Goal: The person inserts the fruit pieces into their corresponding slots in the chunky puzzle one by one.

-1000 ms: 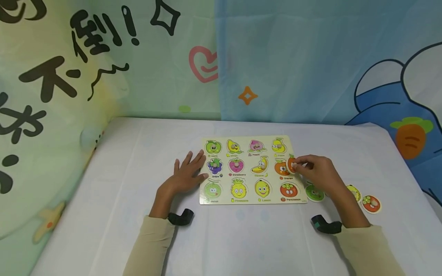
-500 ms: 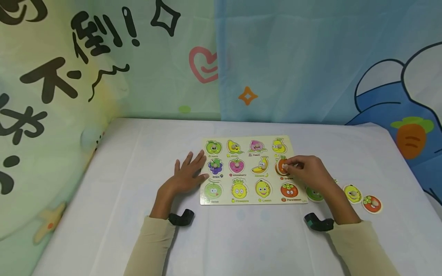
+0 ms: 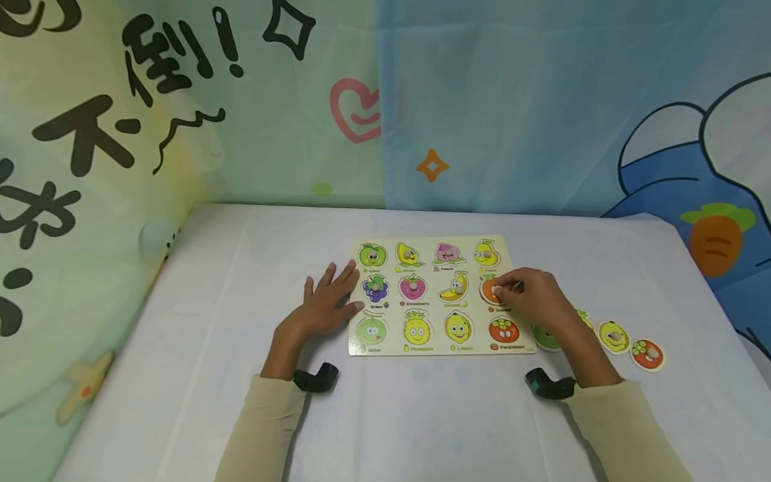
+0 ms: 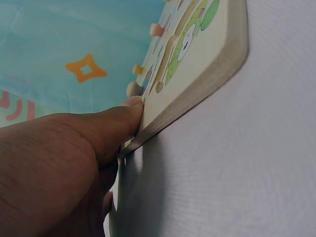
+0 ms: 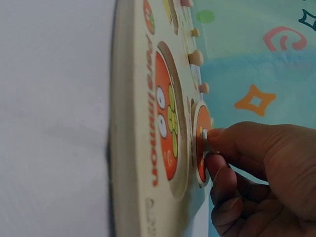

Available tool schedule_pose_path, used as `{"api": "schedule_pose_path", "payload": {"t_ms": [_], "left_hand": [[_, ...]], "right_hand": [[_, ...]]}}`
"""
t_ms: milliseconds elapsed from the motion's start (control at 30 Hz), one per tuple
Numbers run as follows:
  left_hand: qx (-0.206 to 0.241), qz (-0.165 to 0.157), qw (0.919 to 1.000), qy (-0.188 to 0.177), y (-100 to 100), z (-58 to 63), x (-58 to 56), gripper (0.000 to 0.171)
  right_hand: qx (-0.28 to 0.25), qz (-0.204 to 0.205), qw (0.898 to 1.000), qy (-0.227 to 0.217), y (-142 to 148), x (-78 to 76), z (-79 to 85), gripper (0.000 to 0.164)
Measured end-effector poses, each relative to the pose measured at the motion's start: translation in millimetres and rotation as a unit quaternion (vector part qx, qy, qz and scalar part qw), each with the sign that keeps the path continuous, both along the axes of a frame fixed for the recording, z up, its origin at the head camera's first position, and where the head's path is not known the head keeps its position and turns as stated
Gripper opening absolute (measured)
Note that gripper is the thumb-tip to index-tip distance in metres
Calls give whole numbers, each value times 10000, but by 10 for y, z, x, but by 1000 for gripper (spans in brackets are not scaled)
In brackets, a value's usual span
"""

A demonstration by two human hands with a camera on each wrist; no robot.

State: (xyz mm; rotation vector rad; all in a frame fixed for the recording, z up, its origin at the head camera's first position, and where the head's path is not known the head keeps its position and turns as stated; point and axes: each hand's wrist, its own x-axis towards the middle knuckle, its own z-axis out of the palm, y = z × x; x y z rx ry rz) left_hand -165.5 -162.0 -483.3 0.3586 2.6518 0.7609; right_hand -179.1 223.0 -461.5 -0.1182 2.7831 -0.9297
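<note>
A pale wooden fruit puzzle board point(image 3: 394, 338) lies on the white table. My right hand point(image 3: 539, 294) pinches the small knob of the orange puzzle piece point(image 3: 486, 292) between thumb and fingers, over the orange's place at the board's right side. In the right wrist view this piece point(image 5: 199, 165) stands slightly proud of the board, beyond the bare persimmon recess point(image 5: 167, 118). My left hand point(image 3: 322, 311) rests at the board's left edge with fingers spread, its thumb point(image 4: 123, 116) on the edge. Knobbed pieces such as the grape point(image 3: 375, 289) and strawberry point(image 3: 412, 288) sit in the upper rows.
Right of the board lie loose pieces: a green one point(image 3: 545, 339) partly behind my right forearm, a yellow one point(image 3: 614, 337), a red persimmon point(image 3: 647, 354) and another yellow one point(image 3: 584, 318) partly hidden. Printed curtains point(image 3: 512, 120) hang behind the table.
My right hand has moved left with the orange piece, which has gone from tilted at the board's right edge to nearly flat over its place. The left hand has stayed put.
</note>
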Motion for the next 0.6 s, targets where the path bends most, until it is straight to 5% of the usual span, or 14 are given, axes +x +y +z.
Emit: {"api": "schedule_pose_path", "payload": {"t_ms": [600], "left_hand": [[-29, 12, 10000, 2, 2, 3, -8, 69]], "right_hand": [[271, -45, 9996, -16, -73, 36, -18, 28]]}}
